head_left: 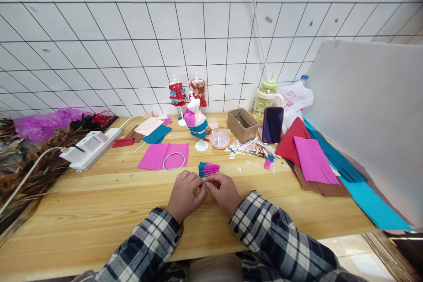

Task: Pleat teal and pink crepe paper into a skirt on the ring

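My left hand [187,192] and my right hand [222,190] meet at the fingertips above the front part of the wooden table. Both are pinched closed; whatever sits between the fingers is too small or hidden to name. Just beyond them lies a pleated fan of teal and pink paper [209,169]. A flat pink sheet [152,157] rests to the left, with a white ring [174,169] on its right side. Behind the fan stands a small dress form [197,119] in white, pink and teal paper, on a round white base.
Two more dressed forms, one in red [177,94], stand behind. White paper strips [246,147] lie scattered near a cardboard box [243,125], a small dish [220,140] and a phone [272,124]. Folded coloured paper [315,158] is at right, a power strip [95,150] at left.
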A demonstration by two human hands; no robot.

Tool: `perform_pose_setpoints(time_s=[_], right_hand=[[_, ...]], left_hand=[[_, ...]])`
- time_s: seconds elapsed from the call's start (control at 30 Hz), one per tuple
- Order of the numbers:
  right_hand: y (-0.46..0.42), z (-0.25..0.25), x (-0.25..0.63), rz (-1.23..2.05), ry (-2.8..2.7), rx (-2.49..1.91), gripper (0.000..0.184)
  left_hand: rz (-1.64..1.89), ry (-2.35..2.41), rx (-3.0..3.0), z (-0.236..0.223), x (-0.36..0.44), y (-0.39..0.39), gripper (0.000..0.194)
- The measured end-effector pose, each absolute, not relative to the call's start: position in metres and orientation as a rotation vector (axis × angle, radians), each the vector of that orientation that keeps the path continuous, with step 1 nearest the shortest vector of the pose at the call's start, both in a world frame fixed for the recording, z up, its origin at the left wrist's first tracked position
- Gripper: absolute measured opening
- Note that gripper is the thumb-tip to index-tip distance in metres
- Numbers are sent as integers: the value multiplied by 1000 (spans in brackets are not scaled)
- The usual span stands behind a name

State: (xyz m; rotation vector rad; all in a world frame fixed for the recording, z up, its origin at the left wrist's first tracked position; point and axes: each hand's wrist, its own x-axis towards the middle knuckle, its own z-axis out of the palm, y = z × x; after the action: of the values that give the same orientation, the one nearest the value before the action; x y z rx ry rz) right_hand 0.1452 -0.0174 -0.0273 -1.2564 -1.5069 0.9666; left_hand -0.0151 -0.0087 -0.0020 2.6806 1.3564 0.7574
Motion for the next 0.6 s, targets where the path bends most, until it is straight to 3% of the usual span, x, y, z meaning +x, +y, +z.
perform_pose_setpoints(time_s=[0.33,0.6], right_hand=[[-19,-25,148,932,-1506,-1238,16],[-23,-22,146,908,-1619,-1108,25]], left_hand=[[961,1110,2665,-4,-16,-5,14],[1220,1294,2370,-6,-18,0,14]])
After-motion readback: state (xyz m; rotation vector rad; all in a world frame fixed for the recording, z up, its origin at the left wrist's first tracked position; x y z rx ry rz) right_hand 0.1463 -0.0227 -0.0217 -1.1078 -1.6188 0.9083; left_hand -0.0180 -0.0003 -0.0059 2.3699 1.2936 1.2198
